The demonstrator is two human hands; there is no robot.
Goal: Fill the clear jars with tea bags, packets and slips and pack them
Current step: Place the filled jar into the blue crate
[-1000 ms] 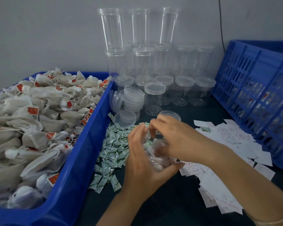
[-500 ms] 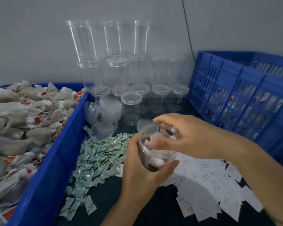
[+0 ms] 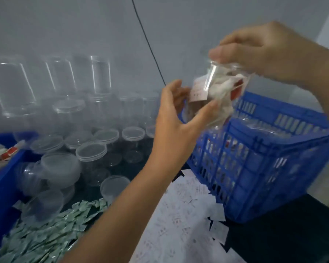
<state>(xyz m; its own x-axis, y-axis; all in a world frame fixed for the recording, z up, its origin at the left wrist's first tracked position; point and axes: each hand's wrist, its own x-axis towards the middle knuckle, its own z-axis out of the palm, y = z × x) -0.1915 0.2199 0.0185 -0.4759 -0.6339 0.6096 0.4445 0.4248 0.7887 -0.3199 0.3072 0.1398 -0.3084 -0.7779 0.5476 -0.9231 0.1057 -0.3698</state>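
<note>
Nothing is legible. The white slips [image 3: 180, 215] on the worktop [image 3: 277, 236] and the slip [image 3: 198, 91] inside the jar [image 3: 219, 74] bear faint reddish print, too blurred to read; the green packets [image 3: 51, 238] likewise.

I read the jar [image 3: 215, 73] as clear, glossy plastic; its tea bags [image 3: 223, 87] look soft, matt, fibrous; crate [image 3: 264, 168] moulded blue plastic; slips [image 3: 182, 215] matt white paper; packets [image 3: 46, 234] shiny green film.

Soft, even, cool light; heavy motion blur smears the whole view, with white glints on clear plastic
</note>
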